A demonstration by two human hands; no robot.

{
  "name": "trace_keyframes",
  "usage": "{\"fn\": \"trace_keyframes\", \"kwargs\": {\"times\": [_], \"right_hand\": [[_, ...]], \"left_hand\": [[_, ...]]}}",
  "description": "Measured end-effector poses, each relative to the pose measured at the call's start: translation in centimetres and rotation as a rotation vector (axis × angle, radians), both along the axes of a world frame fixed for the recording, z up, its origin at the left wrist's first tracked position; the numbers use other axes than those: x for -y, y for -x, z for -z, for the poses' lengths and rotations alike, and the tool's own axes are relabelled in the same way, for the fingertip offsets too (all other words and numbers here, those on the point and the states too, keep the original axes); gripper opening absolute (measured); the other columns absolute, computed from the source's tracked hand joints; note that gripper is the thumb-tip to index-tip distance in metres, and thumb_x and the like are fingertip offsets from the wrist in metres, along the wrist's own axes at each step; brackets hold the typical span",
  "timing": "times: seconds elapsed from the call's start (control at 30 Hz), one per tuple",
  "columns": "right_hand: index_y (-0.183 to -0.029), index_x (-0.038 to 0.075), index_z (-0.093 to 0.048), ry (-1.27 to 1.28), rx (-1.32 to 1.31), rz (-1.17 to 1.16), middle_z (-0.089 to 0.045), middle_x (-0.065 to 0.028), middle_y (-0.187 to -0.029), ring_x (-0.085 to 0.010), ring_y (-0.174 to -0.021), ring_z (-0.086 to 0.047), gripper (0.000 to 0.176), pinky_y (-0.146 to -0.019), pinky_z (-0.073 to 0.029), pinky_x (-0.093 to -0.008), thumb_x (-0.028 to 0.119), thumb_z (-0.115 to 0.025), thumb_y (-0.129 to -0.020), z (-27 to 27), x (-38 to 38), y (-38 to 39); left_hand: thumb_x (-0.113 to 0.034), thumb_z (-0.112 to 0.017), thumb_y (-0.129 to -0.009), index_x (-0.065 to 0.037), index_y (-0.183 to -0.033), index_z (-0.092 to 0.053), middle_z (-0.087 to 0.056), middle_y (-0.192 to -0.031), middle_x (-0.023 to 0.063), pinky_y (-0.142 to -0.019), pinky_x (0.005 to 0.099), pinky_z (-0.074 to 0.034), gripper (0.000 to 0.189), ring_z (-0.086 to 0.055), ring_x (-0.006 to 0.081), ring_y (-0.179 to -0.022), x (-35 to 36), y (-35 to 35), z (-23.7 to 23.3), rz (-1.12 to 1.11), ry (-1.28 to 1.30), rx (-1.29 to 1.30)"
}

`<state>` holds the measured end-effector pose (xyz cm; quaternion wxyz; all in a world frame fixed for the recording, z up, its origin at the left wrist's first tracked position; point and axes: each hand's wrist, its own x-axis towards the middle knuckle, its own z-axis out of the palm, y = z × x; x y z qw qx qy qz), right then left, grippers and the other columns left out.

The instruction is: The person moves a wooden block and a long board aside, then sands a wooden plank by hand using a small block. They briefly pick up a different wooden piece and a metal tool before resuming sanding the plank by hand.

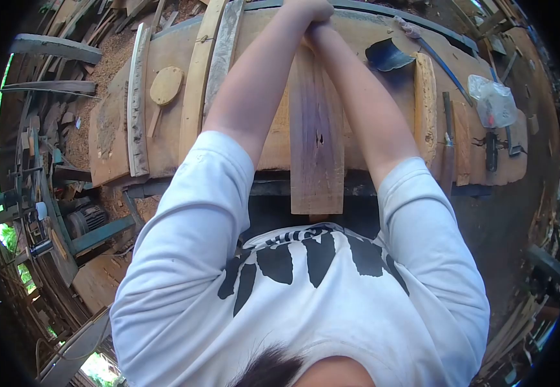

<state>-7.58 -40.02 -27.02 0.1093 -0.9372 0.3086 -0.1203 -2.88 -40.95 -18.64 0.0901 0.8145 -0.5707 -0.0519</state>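
Note:
At the top edge, my left hand [313, 9] is rounded and closed over the far part of a brown plank [317, 142]; what it grips is hidden. My right hand [318, 27] is close against it, mostly covered, with its fingers out of sight. The plank lies lengthwise between my forearms, and its near end juts past the bench edge toward my shirt. A dark crack marks its face.
On the bench [267, 145] to the left lie long wood strips [196, 77] and a round wooden paddle [166, 86]. To the right are a dark curved piece [388, 55], a rough block [425, 106], a chisel-like tool [448, 145] and a plastic bag [491, 101]. A motor [87, 219] stands lower left.

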Motion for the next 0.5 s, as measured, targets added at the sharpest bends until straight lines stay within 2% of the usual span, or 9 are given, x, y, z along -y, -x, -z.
{"fn": "trace_keyframes", "kwargs": {"times": [0.1,0.17,0.2,0.27,0.33,0.37,0.43,0.5], "right_hand": [[-0.140,0.007,-0.044,0.010,-0.031,-0.008,-0.045,-0.0105,-0.145,-0.0234,-0.137,-0.037,0.047,-0.114,-0.028,-0.0382,0.028,-0.043,-0.099,-1.6,-5.1,6.2],[-0.140,0.007,-0.044,0.009,-0.057,-0.017,-0.046,-0.0105,-0.144,-0.0234,-0.137,-0.037,0.047,-0.114,-0.028,-0.0382,0.028,-0.043,-0.099,-3.6,-11.4,13.7],[-0.140,0.007,-0.044,0.007,-0.072,-0.021,-0.046,-0.0106,-0.144,-0.0234,-0.136,-0.038,0.047,-0.114,-0.028,-0.0382,0.028,-0.043,-0.099,-4.6,-14.4,16.9],[-0.140,0.007,-0.044,0.004,-0.104,-0.023,-0.046,-0.0106,-0.144,-0.0234,-0.136,-0.038,0.046,-0.114,-0.029,-0.0382,0.028,-0.043,-0.099,-7.4,-22.0,23.7],[-0.140,0.007,-0.044,0.000,-0.141,-0.017,-0.047,-0.0107,-0.143,-0.0234,-0.136,-0.038,0.046,-0.114,-0.029,-0.0382,0.028,-0.043,-0.099,-9.5,-27.6,27.4],[-0.139,0.007,-0.045,-0.003,-0.162,-0.016,-0.047,-0.0107,-0.143,-0.0234,-0.136,-0.038,0.046,-0.114,-0.029,-0.0382,0.028,-0.043,-0.098,-10.2,-29.0,28.6],[-0.139,0.007,-0.045,-0.014,-0.203,-0.021,-0.047,-0.0107,-0.143,-0.0234,-0.136,-0.038,0.046,-0.114,-0.029,-0.0382,0.027,-0.044,-0.098,-10.5,-28.8,28.9],[-0.139,0.007,-0.045,-0.030,-0.244,-0.028,-0.048,-0.0108,-0.142,-0.0234,-0.136,-0.039,0.046,-0.114,-0.029,-0.0382,0.027,-0.044,-0.098,-9.3,-25.3,24.8]], "left_hand": [[-0.034,-0.039,-0.096,0.007,-0.147,-0.033,-0.032,-0.155,0.0244,-0.121,0.0408,-0.019,0.065,-0.023,0.0378,-0.147,-5.7,4.6,-1.3,-0.030,-0.035,-0.062],[-0.034,-0.040,-0.095,0.007,-0.147,-0.032,-0.030,-0.156,0.0246,-0.122,0.0425,-0.016,0.067,-0.022,0.0383,-0.147,-12.0,9.1,0.6,0.033,0.202,0.067],[-0.034,-0.043,-0.094,0.008,-0.147,-0.032,-0.029,-0.156,0.0253,-0.123,0.0448,-0.012,0.068,-0.021,0.0389,-0.148,-16.2,12.3,-0.5,0.062,0.171,-0.006],[-0.029,-0.052,-0.090,0.011,-0.145,-0.032,-0.029,-0.153,0.0311,-0.121,0.0494,-0.016,0.072,-0.023,0.0426,-0.146,-23.9,17.8,-1.6,0.105,0.230,-0.156],[-0.028,-0.056,-0.085,0.016,-0.144,-0.029,-0.028,-0.152,0.0352,-0.120,0.0516,-0.016,0.078,-0.021,0.0456,-0.146,-29.5,22.0,-2.9,0.161,0.165,-0.257],[-0.028,-0.056,-0.085,0.015,-0.146,-0.026,-0.026,-0.153,0.0349,-0.120,0.0514,-0.014,0.080,-0.018,0.0452,-0.147,-31.0,23.2,-3.5,0.172,0.139,-0.348],[-0.028,-0.056,-0.085,0.015,-0.146,-0.025,-0.025,-0.153,0.0348,-0.121,0.0516,-0.012,0.082,-0.017,0.0454,-0.147,-30.9,23.4,-3.5,0.180,0.163,-0.348],[-0.034,-0.056,-0.085,0.017,-0.144,-0.027,-0.026,-0.153,0.0344,-0.122,0.0498,-0.011,0.084,-0.018,0.0429,-0.148,-26.9,20.9,-2.5,0.147,0.195,-0.211]]}}
